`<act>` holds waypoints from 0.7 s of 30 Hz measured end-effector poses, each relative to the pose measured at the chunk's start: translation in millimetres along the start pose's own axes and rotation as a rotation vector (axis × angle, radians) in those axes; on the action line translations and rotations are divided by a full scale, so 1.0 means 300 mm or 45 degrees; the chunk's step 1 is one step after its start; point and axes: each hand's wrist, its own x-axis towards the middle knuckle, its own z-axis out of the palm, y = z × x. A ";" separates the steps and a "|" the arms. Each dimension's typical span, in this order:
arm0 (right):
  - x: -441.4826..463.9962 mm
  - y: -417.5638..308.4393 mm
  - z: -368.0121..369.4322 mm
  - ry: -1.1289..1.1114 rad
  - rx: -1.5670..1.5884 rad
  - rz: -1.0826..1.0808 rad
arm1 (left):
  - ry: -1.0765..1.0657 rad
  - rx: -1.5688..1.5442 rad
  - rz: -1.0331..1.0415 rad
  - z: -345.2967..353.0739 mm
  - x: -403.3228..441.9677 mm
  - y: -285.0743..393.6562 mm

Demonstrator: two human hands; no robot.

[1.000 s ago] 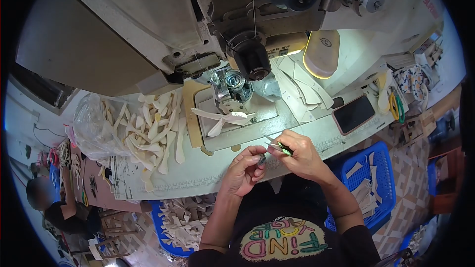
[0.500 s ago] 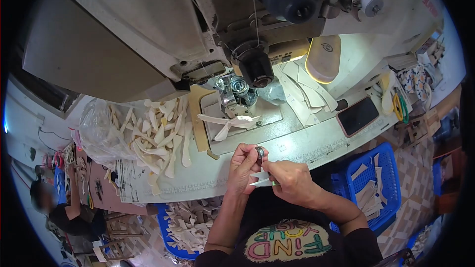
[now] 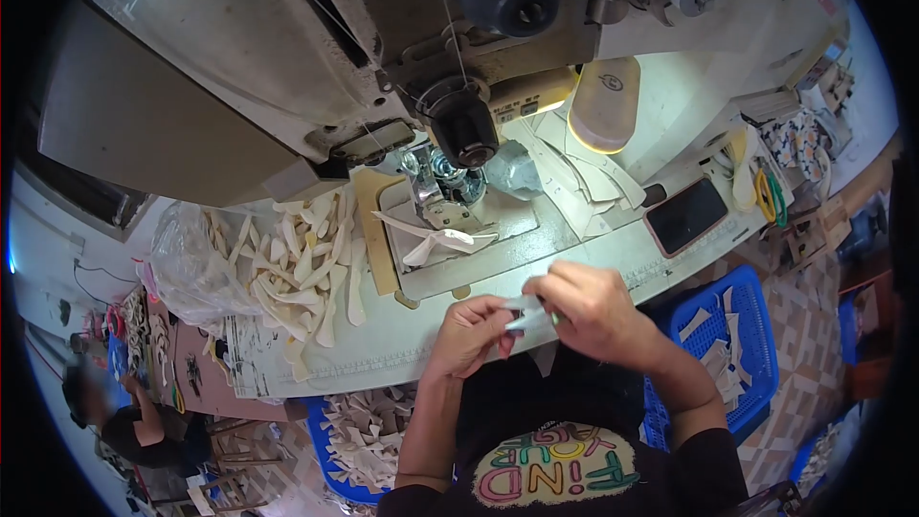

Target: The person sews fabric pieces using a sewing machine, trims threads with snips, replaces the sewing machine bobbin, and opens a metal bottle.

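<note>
My left hand [image 3: 471, 335] is closed in a pinch above the front edge of the sewing machine table [image 3: 440, 314]. What lies in its fingers is hidden. Close on its right, my right hand [image 3: 595, 311] is wrapped round thread snips [image 3: 523, 320], whose two pale pointed blades reach toward the left fingertips. Blur hides whether the blades touch anything. Behind the hands, a pale curved cut piece [image 3: 436, 237] lies under the sewing machine head [image 3: 467, 134].
At left, many pale curved pieces [image 3: 316, 258] lie beside a clear plastic bag [image 3: 191, 258]. A phone [image 3: 686, 215] rests at right near long pale strips [image 3: 584, 177]. Blue baskets [image 3: 766, 364] hold pieces below. Another person [image 3: 144, 421] sits at far left.
My right hand has moved up and slightly right, bringing the snips level with the left fingertips. The round metal bobbin case seen in my left hand no longer shows. The view has shifted slightly.
</note>
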 end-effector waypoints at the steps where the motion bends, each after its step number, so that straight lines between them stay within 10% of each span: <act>1: 0.023 0.029 0.002 -0.060 0.121 0.007 | -0.125 -0.112 -0.054 0.021 -0.018 0.019; 9: -0.004 0.115 0.111 0.143 0.406 0.457 | 0.201 -0.489 0.064 0.061 0.021 0.021; 21: -0.069 0.053 0.106 -0.445 1.604 1.024 | 0.345 0.983 0.569 0.083 0.040 0.106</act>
